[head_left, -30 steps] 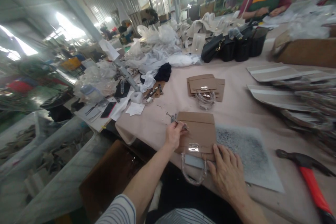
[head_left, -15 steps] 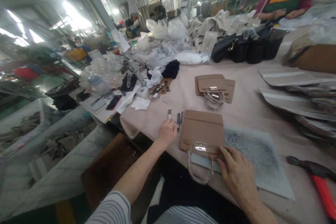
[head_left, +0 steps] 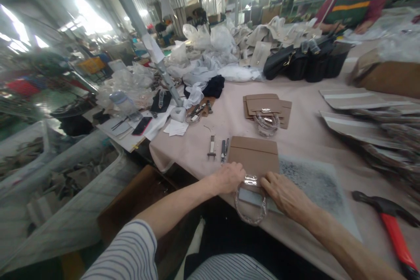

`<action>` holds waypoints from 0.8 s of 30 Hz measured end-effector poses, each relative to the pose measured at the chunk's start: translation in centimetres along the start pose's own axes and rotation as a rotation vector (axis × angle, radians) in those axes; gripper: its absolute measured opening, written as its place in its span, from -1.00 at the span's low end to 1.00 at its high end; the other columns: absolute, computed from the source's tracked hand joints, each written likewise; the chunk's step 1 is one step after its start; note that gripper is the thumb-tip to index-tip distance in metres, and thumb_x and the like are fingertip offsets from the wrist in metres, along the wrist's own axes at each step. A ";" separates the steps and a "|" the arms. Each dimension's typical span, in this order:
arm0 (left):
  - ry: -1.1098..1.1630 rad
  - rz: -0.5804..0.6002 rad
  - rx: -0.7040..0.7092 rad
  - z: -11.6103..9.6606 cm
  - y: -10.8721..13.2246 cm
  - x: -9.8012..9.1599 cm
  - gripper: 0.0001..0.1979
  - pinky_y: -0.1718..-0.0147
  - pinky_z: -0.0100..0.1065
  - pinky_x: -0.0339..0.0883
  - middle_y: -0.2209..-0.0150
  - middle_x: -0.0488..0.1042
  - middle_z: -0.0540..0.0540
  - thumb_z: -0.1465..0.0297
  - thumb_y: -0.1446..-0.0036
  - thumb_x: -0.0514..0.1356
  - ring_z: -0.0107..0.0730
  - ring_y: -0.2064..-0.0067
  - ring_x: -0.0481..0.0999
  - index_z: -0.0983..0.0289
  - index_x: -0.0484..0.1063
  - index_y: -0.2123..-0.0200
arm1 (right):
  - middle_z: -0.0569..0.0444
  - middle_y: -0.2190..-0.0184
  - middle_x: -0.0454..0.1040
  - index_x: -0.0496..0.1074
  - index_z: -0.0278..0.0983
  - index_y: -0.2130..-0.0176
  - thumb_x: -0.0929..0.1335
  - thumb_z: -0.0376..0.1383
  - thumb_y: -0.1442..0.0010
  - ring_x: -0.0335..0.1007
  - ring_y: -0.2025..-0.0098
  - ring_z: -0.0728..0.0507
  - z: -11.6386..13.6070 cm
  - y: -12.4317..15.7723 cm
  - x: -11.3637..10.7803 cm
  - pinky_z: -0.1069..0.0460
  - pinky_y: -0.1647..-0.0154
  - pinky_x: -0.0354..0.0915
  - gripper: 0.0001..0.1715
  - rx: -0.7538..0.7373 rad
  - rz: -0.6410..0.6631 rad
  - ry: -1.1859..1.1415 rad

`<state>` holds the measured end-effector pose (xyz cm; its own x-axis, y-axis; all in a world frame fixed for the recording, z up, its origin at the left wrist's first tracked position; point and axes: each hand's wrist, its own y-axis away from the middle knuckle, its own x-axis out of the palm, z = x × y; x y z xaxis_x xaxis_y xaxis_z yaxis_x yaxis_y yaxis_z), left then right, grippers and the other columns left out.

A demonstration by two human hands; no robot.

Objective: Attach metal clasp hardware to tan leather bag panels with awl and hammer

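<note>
While both hands work at lower centre of the frame, one tan, rectangular, leather-like panel (head_left: 254,151) lies flat there on the pinkish cloth-covered worktop (head_left: 197,148). Left hand (head_left: 232,176): fingers bent, on the panel, left of a shiny rectangular metal clasp (head_left: 250,180); right hand (head_left: 284,190): fingers bent likewise, right of the clasp; whether either pinches the material cannot be told. Placed one each side, they seem to steady the piece and leave the clasp exposed. One looped handle in clear plastic wrap (head_left: 252,223): pointing toward the bottom of the frame, apparently so as to lie off the panel's face. One pale grey, dark-speckled flat board (head_left: 315,188): right of centre, probably a firm backing where it seems to run beneath the panel. Slim dark metal tools (head_left: 223,149), left of the panel, and one red-gripped claw hammer (head_left: 393,232), lower right: likely laid for easy reach. One stack of similar tan panels (head_left: 262,103): right of centre, apart, presumably to avoid mixing.
</note>
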<state>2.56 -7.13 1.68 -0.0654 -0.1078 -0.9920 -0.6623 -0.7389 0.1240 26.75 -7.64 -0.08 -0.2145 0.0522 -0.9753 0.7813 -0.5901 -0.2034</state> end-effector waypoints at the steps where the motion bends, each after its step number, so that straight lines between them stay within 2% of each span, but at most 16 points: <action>1: -0.031 -0.004 0.020 -0.2 0.1 0.1 -0.84 0.25 -0.18 0.46 0.18 0.44 0.28 0.48 -0.32 0.06 -0.09 0.16 0.48 0.41 0.42 0.16 | 0.02 0.34 0.35 0.32 -0.23 0.26 0.22 -0.54 -0.27 0.26 0.37 -0.17 0.0 0.1 0.0 -0.07 0.29 0.18 -0.76 -0.012 0.000 0.001; 4: -0.079 -0.038 0.068 -0.3 0.7 0.8 -0.81 0.29 -0.17 0.45 0.20 0.43 0.29 0.54 -0.32 0.00 -0.08 0.19 0.46 0.43 0.39 0.15 | 0.02 0.33 0.35 0.34 -0.23 0.23 0.20 -0.55 -0.28 0.28 0.36 -0.15 -0.4 0.6 -0.2 -0.06 0.27 0.22 -0.74 -0.031 -0.007 -0.019; 6: -0.034 -0.088 0.127 0.4 1.4 1.5 -0.81 0.23 -0.18 0.46 0.20 0.44 0.28 0.54 -0.32 0.00 -0.12 0.18 0.45 0.41 0.39 0.15 | 0.02 0.33 0.36 0.34 -0.22 0.25 0.21 -0.49 -0.32 0.30 0.34 -0.14 -0.8 1.1 -0.5 -0.04 0.26 0.25 -0.78 -0.048 -0.011 -0.049; 9: 0.126 -0.229 0.277 2.1 2.3 3.0 -0.79 0.11 -0.27 0.45 0.19 0.48 0.22 0.54 -0.36 -0.01 -0.25 0.14 0.47 0.34 0.42 0.14 | 0.00 0.26 0.41 0.38 -0.20 0.26 0.24 -0.45 -0.33 0.35 0.26 -0.15 -1.6 1.9 -0.9 -0.04 0.19 0.30 -0.80 -0.098 -0.014 -0.101; 12: 0.253 -0.376 0.381 3.3 3.0 4.5 -0.72 0.07 -0.33 0.44 0.19 0.52 0.21 0.55 -0.39 -0.06 -0.31 0.12 0.49 0.32 0.45 0.16 | -0.01 0.15 0.45 0.42 -0.19 0.23 0.26 -0.49 -0.28 0.37 0.15 -0.16 -2.0 2.5 -0.8 -0.06 0.09 0.34 -0.77 -0.135 -0.039 -0.141; 16: 0.258 -0.464 0.422 3.5 3.5 5.9 -0.73 0.02 -0.23 0.49 0.09 0.55 0.31 0.54 -0.39 -0.03 -0.23 0.03 0.55 0.33 0.44 0.03 | -0.02 0.12 0.47 0.44 -0.21 0.17 0.23 -0.58 -0.23 0.36 0.12 -0.16 -1.7 3.1 0.4 -0.05 0.09 0.34 -0.64 -0.081 -0.123 -0.147; 20: 0.207 -0.556 0.477 3.8 4.2 6.5 -0.66 -0.09 -0.09 0.49 -0.05 0.52 0.43 0.57 -0.33 0.00 -0.08 -0.17 0.50 0.39 0.38 -0.11 | -0.07 0.09 0.46 0.43 -0.24 0.13 0.24 -0.56 -0.26 0.32 0.10 -0.20 -1.1 3.7 1.7 -0.08 0.08 0.31 -0.68 0.003 -0.224 -0.127; 24: 0.206 -0.548 0.456 3.5 4.8 6.6 -0.59 -0.12 -0.01 0.49 -0.11 0.50 0.45 0.53 -0.30 -0.01 -0.01 -0.27 0.42 0.39 0.36 -0.17 | -0.05 0.12 0.45 0.41 -0.24 0.15 0.26 -0.54 -0.28 0.28 0.15 -0.21 -0.7 3.8 1.9 -0.09 0.09 0.24 -0.74 0.059 -0.270 -0.105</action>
<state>-3.66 -9.01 -4.37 0.4751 0.0417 -0.8789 -0.8068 -0.3780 -0.4541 29.71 -9.16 -2.81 -0.4721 0.1316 -0.8717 0.6528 -0.6124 -0.4459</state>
